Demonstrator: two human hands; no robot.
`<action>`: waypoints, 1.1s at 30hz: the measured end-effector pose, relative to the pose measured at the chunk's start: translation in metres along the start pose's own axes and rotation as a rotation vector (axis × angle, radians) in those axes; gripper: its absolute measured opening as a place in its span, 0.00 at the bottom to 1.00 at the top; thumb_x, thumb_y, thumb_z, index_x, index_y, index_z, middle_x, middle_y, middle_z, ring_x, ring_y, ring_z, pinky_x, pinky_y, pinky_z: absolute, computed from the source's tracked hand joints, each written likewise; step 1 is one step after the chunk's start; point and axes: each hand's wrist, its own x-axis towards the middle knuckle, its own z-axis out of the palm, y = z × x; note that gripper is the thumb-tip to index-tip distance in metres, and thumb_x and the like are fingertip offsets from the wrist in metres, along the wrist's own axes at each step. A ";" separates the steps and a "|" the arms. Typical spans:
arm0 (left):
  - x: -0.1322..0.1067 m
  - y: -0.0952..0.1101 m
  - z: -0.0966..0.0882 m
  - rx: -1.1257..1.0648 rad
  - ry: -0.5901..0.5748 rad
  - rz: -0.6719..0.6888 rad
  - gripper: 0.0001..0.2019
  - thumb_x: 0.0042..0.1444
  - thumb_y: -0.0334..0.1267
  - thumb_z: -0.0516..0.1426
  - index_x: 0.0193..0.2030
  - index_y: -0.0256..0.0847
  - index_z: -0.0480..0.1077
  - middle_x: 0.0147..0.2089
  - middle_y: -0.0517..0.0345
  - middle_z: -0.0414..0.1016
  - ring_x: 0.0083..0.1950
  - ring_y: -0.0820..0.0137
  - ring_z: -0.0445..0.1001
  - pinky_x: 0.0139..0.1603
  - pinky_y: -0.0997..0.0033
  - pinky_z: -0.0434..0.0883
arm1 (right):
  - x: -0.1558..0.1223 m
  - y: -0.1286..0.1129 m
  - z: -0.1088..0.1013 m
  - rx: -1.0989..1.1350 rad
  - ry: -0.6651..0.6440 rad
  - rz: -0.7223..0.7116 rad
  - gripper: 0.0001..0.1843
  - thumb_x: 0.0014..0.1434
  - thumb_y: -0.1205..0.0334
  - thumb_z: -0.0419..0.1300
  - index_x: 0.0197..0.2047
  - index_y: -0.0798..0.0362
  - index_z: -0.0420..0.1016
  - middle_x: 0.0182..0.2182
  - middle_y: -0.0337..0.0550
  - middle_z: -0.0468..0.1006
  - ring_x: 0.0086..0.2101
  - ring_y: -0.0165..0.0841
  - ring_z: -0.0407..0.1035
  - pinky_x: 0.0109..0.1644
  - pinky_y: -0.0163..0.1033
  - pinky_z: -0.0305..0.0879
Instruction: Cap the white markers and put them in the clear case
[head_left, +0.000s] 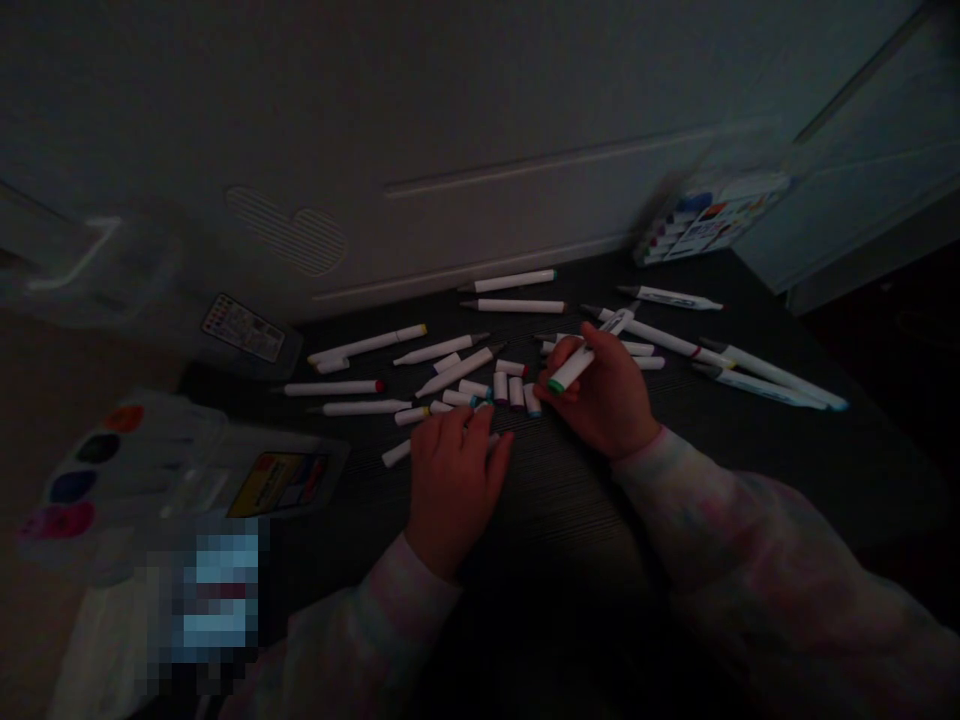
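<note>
My right hand (606,400) is closed around a white marker (576,366) with a green end, which points toward the lower left. My left hand (454,485) lies over the loose marker caps, fingers stretched forward and thumb apart; what is under its fingertips is partly hidden. Between the hands are several white caps with coloured ends, such as a purple-banded cap (516,393) and a red-ended cap (512,369). Uncapped white markers lie around them, including one marker (456,371) just beyond my left hand.
More markers, such as a red-ended marker (334,388), are scattered over the dark table (540,510). A box of markers (716,215) stands at the back right. Clear plastic cases (330,465) and a blurred-out screen (221,590) are at the left. A pale panel (480,120) rises behind.
</note>
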 end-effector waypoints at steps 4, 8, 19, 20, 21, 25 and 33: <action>0.005 -0.007 0.000 0.016 0.014 -0.060 0.10 0.55 0.37 0.51 0.41 0.38 0.69 0.38 0.50 0.70 0.42 0.61 0.63 0.42 0.59 0.62 | 0.000 0.000 0.000 -0.005 0.002 0.002 0.23 0.57 0.52 0.48 0.16 0.55 0.66 0.10 0.32 0.53 0.14 0.23 0.48 0.23 0.32 0.53; 0.006 -0.007 0.001 0.008 0.021 -0.082 0.08 0.55 0.37 0.52 0.37 0.39 0.70 0.37 0.52 0.70 0.42 0.60 0.63 0.41 0.58 0.61 | 0.000 0.000 -0.001 0.011 -0.013 -0.007 0.22 0.57 0.52 0.49 0.17 0.55 0.66 0.10 0.32 0.54 0.14 0.22 0.50 0.23 0.32 0.54; 0.007 -0.036 -0.014 -0.009 0.073 -0.072 0.10 0.48 0.25 0.50 0.33 0.39 0.70 0.36 0.52 0.69 0.41 0.60 0.65 0.41 0.58 0.63 | 0.001 0.000 -0.003 0.033 -0.026 -0.020 0.23 0.58 0.54 0.47 0.16 0.55 0.67 0.09 0.33 0.54 0.14 0.22 0.50 0.22 0.32 0.53; 0.006 -0.037 -0.015 -0.001 0.040 -0.049 0.10 0.47 0.25 0.51 0.34 0.40 0.70 0.36 0.52 0.69 0.41 0.60 0.64 0.41 0.57 0.63 | 0.001 0.000 -0.003 0.036 -0.030 -0.021 0.24 0.58 0.54 0.47 0.16 0.55 0.67 0.09 0.33 0.54 0.14 0.22 0.49 0.22 0.32 0.53; 0.006 -0.037 -0.015 0.005 -0.002 -0.025 0.11 0.47 0.25 0.51 0.34 0.40 0.70 0.37 0.52 0.69 0.41 0.60 0.64 0.41 0.57 0.62 | 0.002 0.000 -0.003 0.038 -0.035 -0.023 0.24 0.58 0.54 0.46 0.16 0.55 0.67 0.09 0.33 0.54 0.14 0.22 0.49 0.22 0.32 0.53; 0.005 -0.034 -0.014 0.025 -0.123 0.023 0.11 0.46 0.25 0.52 0.35 0.42 0.70 0.39 0.53 0.69 0.42 0.59 0.63 0.41 0.57 0.61 | 0.002 0.000 -0.004 0.038 -0.035 -0.024 0.26 0.60 0.56 0.43 0.16 0.55 0.67 0.09 0.34 0.54 0.14 0.23 0.48 0.22 0.32 0.53; 0.004 -0.030 -0.012 0.014 -0.174 0.020 0.10 0.47 0.25 0.51 0.35 0.41 0.69 0.38 0.53 0.68 0.42 0.60 0.63 0.41 0.58 0.60 | 0.004 0.002 -0.006 0.031 -0.033 -0.022 0.23 0.56 0.52 0.49 0.17 0.55 0.68 0.09 0.33 0.55 0.14 0.22 0.49 0.21 0.31 0.51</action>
